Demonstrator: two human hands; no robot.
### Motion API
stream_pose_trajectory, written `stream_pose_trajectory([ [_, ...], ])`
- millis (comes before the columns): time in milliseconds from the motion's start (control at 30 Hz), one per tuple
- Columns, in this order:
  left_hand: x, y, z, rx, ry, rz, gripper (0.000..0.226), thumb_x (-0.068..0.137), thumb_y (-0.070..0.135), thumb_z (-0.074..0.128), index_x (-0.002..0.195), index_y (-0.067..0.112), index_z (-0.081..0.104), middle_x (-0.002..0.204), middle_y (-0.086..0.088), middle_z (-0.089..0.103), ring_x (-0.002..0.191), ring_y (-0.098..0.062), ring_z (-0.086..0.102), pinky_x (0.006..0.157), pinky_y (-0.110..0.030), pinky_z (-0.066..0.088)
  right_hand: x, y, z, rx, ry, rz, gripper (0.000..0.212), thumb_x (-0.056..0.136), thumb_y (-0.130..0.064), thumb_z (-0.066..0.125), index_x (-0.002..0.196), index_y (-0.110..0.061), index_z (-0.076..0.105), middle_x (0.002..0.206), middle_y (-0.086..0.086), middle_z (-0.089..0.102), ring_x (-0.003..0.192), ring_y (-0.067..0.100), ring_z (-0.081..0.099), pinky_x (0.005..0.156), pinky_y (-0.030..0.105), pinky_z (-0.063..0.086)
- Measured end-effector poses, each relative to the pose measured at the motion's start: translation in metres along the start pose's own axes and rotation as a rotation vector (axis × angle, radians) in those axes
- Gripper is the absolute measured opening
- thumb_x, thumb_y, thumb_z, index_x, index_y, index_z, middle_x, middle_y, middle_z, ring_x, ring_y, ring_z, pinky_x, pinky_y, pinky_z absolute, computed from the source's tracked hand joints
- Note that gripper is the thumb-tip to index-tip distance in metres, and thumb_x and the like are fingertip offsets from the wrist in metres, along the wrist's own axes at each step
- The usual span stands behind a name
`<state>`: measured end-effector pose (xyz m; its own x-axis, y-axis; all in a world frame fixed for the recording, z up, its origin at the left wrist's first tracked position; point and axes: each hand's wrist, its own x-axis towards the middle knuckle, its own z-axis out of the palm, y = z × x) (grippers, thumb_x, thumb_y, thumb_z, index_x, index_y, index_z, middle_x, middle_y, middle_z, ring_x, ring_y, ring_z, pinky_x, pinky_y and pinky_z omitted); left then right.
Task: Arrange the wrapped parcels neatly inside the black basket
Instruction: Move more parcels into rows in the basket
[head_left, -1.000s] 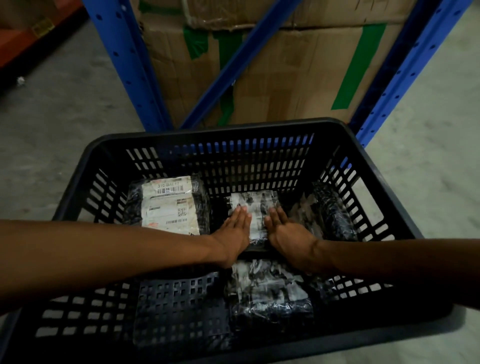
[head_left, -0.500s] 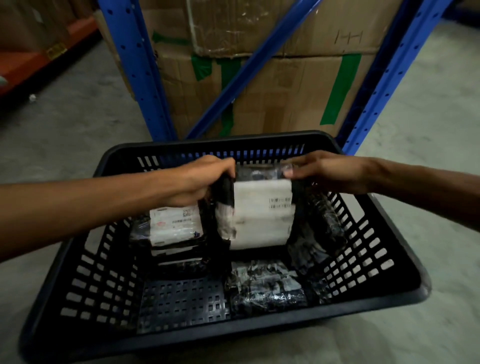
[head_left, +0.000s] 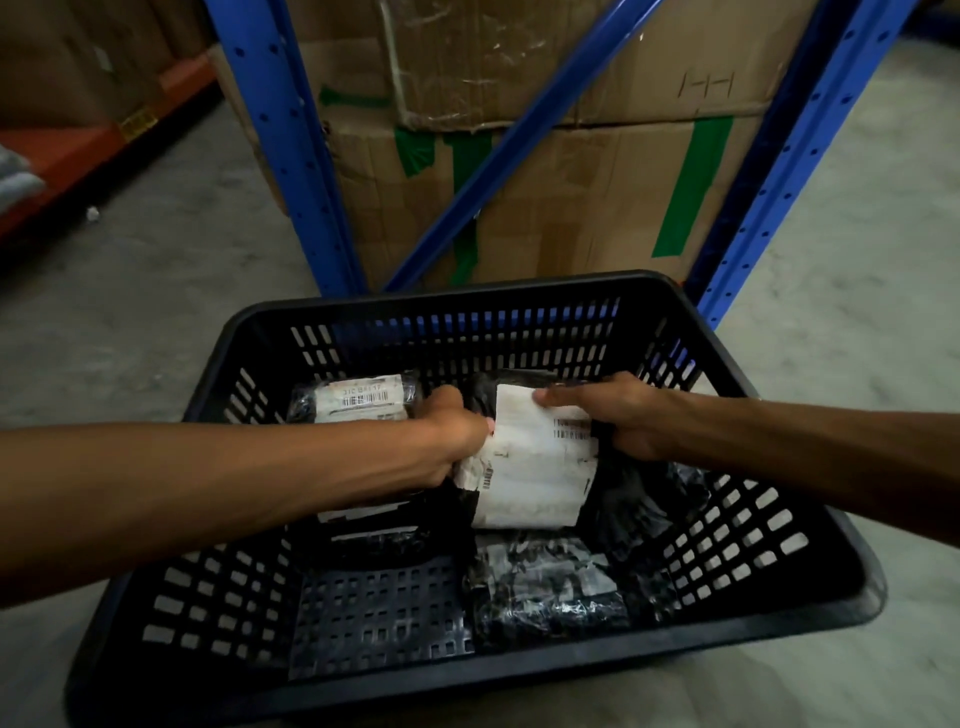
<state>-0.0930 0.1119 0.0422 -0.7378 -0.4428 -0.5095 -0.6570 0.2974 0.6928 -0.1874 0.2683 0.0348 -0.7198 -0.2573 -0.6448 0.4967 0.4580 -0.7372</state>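
Observation:
A black slotted basket (head_left: 524, 291) stands on the floor in front of me. Both hands hold one black wrapped parcel with a large white label (head_left: 535, 467) inside the basket, towards its back middle. My left hand (head_left: 452, 436) grips its left edge and my right hand (head_left: 618, 415) grips its upper right edge. A second labelled parcel (head_left: 358, 400) lies at the back left, partly hidden by my left forearm. Another wrapped parcel (head_left: 545, 587) lies at the front right of the floor. Dark wrapped parcels (head_left: 649, 499) fill the right side.
Blue rack uprights (head_left: 280, 145) and a diagonal brace stand just behind the basket, with taped cardboard boxes (head_left: 597, 171) stacked between them. An orange shelf beam (head_left: 62, 156) runs along the far left. Grey concrete floor (head_left: 130, 312) surrounds the basket.
A second ago both hands lay flat on a parcel in the basket. They then lifted the labelled parcel up by its edges, and now hold it lower and tilted inside the basket.

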Motion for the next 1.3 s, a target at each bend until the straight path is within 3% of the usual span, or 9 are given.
stream_pose_trajectory([
  [100, 0.008, 0.007, 0.009, 0.172, 0.050, 0.012, 0.031, 0.094, 0.016, 0.057, 0.120, -0.001, 0.056, 0.125, -0.022, 0.063, 0.112, -0.038, 0.064, 0.094, -0.045, 0.056, 0.008, 0.000, 0.001, -0.061, 0.031, -0.080, 0.065, 0.058, -0.010, 0.094, 0.114, 0.002, 0.064, 0.113, 0.019, 0.072, 0.099, 0.037, 0.071, 0.081, 0.058, 0.059],
  [233, 0.014, 0.005, 0.033, 0.245, 0.170, 0.001, 0.056, 0.098, 0.010, 0.052, 0.147, -0.005, 0.029, 0.146, -0.022, 0.046, 0.132, -0.036, 0.050, 0.107, -0.041, 0.045, 0.018, 0.007, 0.010, -0.204, 0.213, -0.144, 0.093, 0.058, -0.023, 0.095, 0.133, -0.001, 0.045, 0.125, 0.015, 0.062, 0.110, 0.034, 0.064, 0.089, 0.048, 0.059],
  [500, 0.029, -0.013, 0.048, 0.283, 0.126, -0.081, 0.070, 0.102, 0.024, 0.046, 0.155, -0.004, 0.011, 0.160, -0.021, 0.026, 0.145, -0.035, 0.034, 0.115, -0.039, 0.033, 0.059, 0.019, 0.038, -0.336, 0.318, -0.144, 0.049, 0.078, -0.032, 0.081, 0.111, -0.001, 0.064, 0.110, 0.017, 0.071, 0.093, 0.030, 0.071, 0.074, 0.036, 0.062],
  [567, 0.036, -0.021, 0.049, 0.289, 0.080, -0.076, 0.081, 0.101, 0.025, 0.048, 0.157, 0.001, -0.006, 0.164, -0.020, 0.015, 0.149, -0.036, 0.026, 0.119, -0.039, 0.027, 0.070, 0.026, 0.045, -0.353, 0.310, -0.114, 0.052, 0.079, -0.033, 0.080, 0.116, -0.001, 0.063, 0.115, 0.017, 0.070, 0.100, 0.030, 0.070, 0.080, 0.037, 0.061],
  [700, 0.054, -0.025, 0.055, 0.292, 0.018, -0.140, 0.080, 0.103, 0.026, 0.044, 0.157, 0.004, -0.012, 0.164, -0.021, 0.013, 0.150, -0.035, 0.022, 0.121, -0.039, 0.025, 0.090, 0.034, 0.053, -0.454, 0.264, -0.080, 0.063, 0.082, -0.036, 0.077, 0.130, -0.001, 0.056, 0.132, 0.017, 0.061, 0.116, 0.031, 0.062, 0.093, 0.037, 0.057],
  [867, 0.067, -0.026, 0.061, 0.287, -0.031, -0.209, 0.078, 0.105, 0.027, 0.039, 0.156, 0.005, -0.015, 0.166, -0.020, 0.006, 0.152, -0.035, 0.018, 0.121, -0.038, 0.019, 0.100, 0.031, 0.056, -0.689, 0.267, -0.087, 0.068, 0.081, -0.043, 0.075, 0.132, -0.003, 0.051, 0.133, 0.014, 0.059, 0.118, 0.028, 0.060, 0.082, 0.029, 0.051],
  [1133, 0.054, -0.028, 0.053, 0.312, -0.020, -0.162, 0.081, 0.103, 0.028, 0.044, 0.157, 0.003, -0.011, 0.165, -0.021, 0.007, 0.152, -0.035, 0.018, 0.120, -0.037, 0.019, 0.078, 0.026, 0.049, -1.045, 0.105, -0.191, 0.070, 0.099, -0.040, 0.049, 0.152, -0.002, 0.024, 0.157, 0.019, 0.032, 0.143, 0.031, 0.035, 0.116, 0.031, 0.032],
  [1233, 0.038, -0.040, 0.048, 0.400, -0.133, 0.018, 0.077, 0.102, 0.012, 0.042, 0.157, 0.002, -0.011, 0.167, -0.017, -0.005, 0.155, -0.031, 0.005, 0.124, -0.036, 0.014, 0.052, 0.021, 0.036, -1.210, 0.049, -0.284, 0.074, 0.098, -0.022, 0.050, 0.154, 0.003, 0.008, 0.154, 0.023, 0.034, 0.138, 0.033, 0.041, 0.109, 0.031, 0.038],
  [1300, 0.021, -0.038, 0.042, 0.519, -0.255, 0.119, 0.083, 0.099, 0.006, 0.046, 0.156, 0.004, -0.016, 0.165, -0.014, -0.018, 0.155, -0.029, -0.009, 0.125, -0.036, 0.010, 0.028, 0.017, 0.023, -1.320, 0.019, -0.438, 0.074, 0.092, -0.017, 0.057, 0.154, -0.003, 0.020, 0.143, 0.020, 0.050, 0.124, 0.031, 0.055, 0.095, 0.031, 0.049],
])
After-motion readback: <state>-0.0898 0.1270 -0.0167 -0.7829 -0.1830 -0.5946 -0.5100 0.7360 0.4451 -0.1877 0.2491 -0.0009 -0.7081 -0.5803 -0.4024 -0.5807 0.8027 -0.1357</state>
